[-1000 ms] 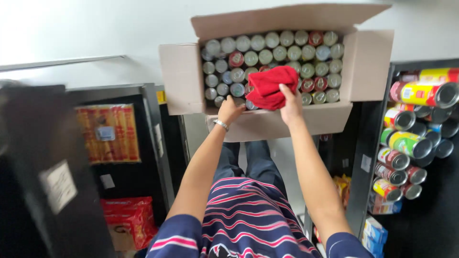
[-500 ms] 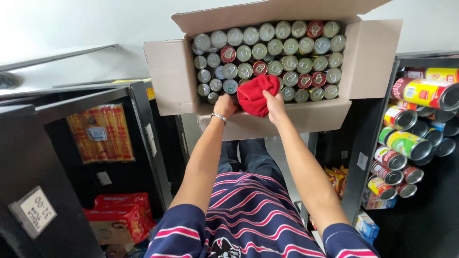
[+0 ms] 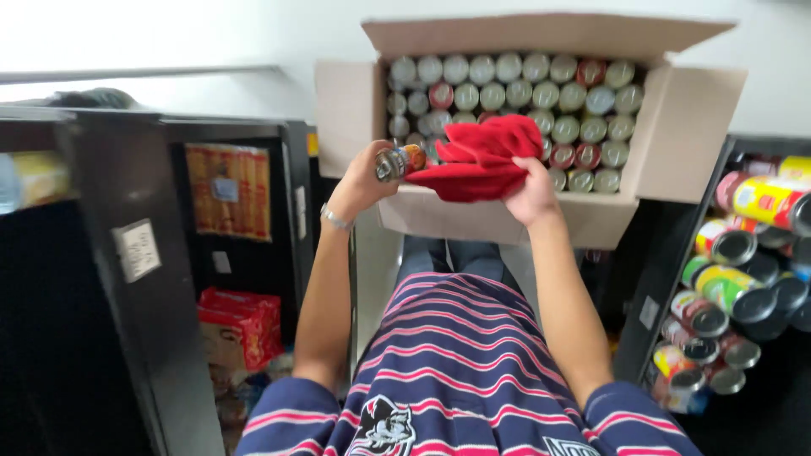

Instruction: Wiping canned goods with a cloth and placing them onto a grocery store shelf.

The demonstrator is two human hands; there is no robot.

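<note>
The open cardboard box [image 3: 507,215] in front of me carries rows of upright cans [image 3: 515,93] packed edge to edge. To the right of the box, my black shelf [image 3: 667,279] holds cans lying on their sides [image 3: 726,291].

One cardboard box [image 3: 684,135] is being shown, and roughly thirty-five cans [image 3: 519,93] are being counted inside it. One can [image 3: 399,160] and one red cloth [image 3: 481,156] are being held by two hands. About a dozen shelf cans [image 3: 731,291] are being seen, some blurred.
</note>
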